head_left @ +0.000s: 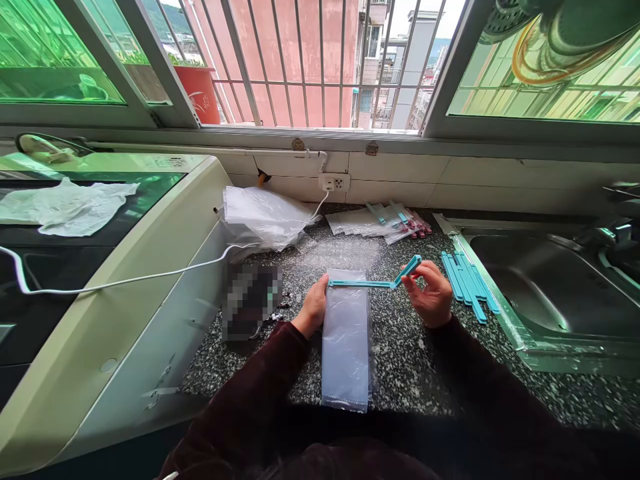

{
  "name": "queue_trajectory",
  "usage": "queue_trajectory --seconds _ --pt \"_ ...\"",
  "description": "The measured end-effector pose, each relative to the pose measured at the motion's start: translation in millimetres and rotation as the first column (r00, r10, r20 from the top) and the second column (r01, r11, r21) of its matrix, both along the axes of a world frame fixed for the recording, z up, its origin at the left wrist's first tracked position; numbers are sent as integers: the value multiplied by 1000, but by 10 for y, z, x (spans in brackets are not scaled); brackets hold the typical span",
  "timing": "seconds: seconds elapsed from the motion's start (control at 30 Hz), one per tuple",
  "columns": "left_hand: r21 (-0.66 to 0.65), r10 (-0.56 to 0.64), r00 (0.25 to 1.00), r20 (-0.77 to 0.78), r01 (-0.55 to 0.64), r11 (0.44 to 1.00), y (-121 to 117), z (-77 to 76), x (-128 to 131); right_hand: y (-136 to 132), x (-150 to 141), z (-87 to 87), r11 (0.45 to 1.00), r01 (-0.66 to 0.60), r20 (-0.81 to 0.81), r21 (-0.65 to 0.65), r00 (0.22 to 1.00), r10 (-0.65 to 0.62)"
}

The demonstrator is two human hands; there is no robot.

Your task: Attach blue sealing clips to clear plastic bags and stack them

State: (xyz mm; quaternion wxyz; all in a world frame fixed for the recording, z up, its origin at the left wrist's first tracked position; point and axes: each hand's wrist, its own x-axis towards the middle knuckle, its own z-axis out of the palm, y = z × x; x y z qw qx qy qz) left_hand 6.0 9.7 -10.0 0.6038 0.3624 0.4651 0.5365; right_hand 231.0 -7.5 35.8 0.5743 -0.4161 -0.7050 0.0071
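A clear plastic bag (345, 353) lies lengthwise on the speckled counter in front of me. Across its upper part runs a blue bag sealing clip (363, 284), hinged, with its short right arm angled upward. My left hand (314, 308) pinches the clip's left end together with the bag's edge. At the other side, my right hand (429, 292) holds the raised arm of the clip between thumb and fingers. Several more blue clips (465, 280) lie in a loose pile to the right of my right hand.
A stack of clear bags (265, 217) sits at the back left, beside a white cable (150, 277). Bags with blue and pink clips (370, 223) lie at the back. A steel sink (550, 287) is at right, a washing machine (200, 200) at left. A blurred dark object (250, 303) lies nearby.
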Motion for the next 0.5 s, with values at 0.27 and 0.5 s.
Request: queue_trajectory --seconds 0.27,0.5 --pt "-30 30 999 29 -29 999 16 -8 -21 2 50 22 999 50 -55 -9 997 -51" --pt "-8 18 1000 19 -17 1000 28 -18 -32 25 78 -40 998 48 -161 -38 985 -54"
